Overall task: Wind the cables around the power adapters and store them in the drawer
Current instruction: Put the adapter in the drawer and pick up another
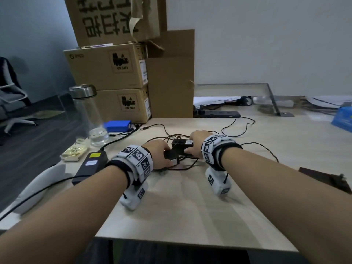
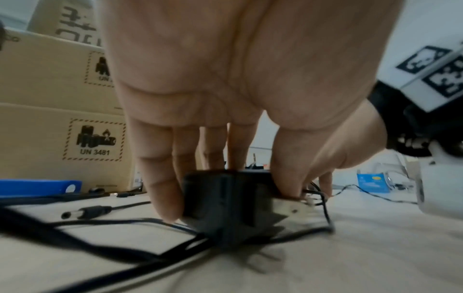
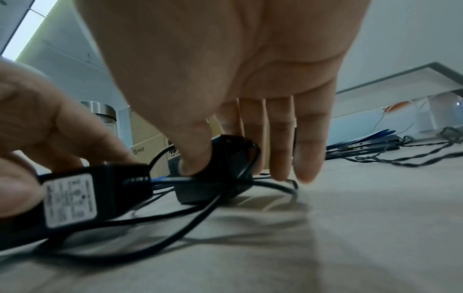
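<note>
Two small black power adapters lie close together mid-desk among loose, tangled black cables. My left hand grips the near adapter between fingers and thumb; its metal prongs stick out to the right. My right hand holds the far adapter, thumb on its near side and fingers down behind it. In the right wrist view the near adapter's white label shows at left. A barrel plug lies free on the desk. No drawer is in view.
A large black power brick with a yellow label lies left of my hands. Behind it stand a glass bottle, a blue battery pack and stacked cardboard boxes. A power strip lies at the back and a blue box far right.
</note>
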